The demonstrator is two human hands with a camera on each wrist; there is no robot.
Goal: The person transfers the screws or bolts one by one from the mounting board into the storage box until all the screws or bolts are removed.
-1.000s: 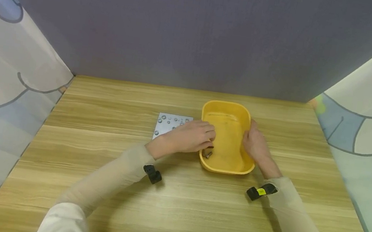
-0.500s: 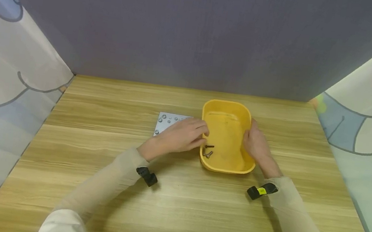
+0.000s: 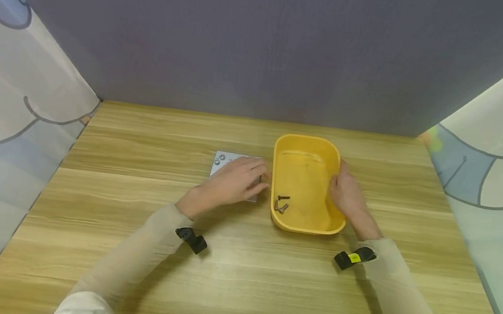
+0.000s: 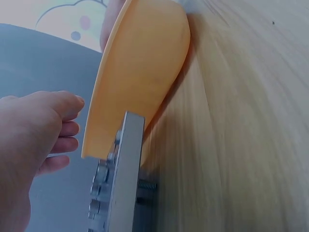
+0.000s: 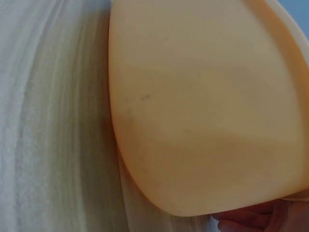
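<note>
My left hand hovers over a metal plate studded with bolts, covering much of it in the head view. Its fingers are loosely bent, and no object shows between thumb and fingertips. A threaded bolt end pokes out of the plate's underside in the left wrist view. To the right stands a yellow plastic bin, its near rim close to the left fingertips. Inside its lower left corner lie a dark screw and a couple of silvery screws. My right hand grips the bin's right wall, thumb over the rim.
Both things rest on a wood-grain table. A grey panel rises behind its far edge, and cartoon-printed cloths hang at the left and right sides. Black camera straps sit on both wrists.
My left hand has drawn back leftward out of the bin to above the plate, uncovering the screws in the bin's corner. The right hand has kept its hold on the bin.
</note>
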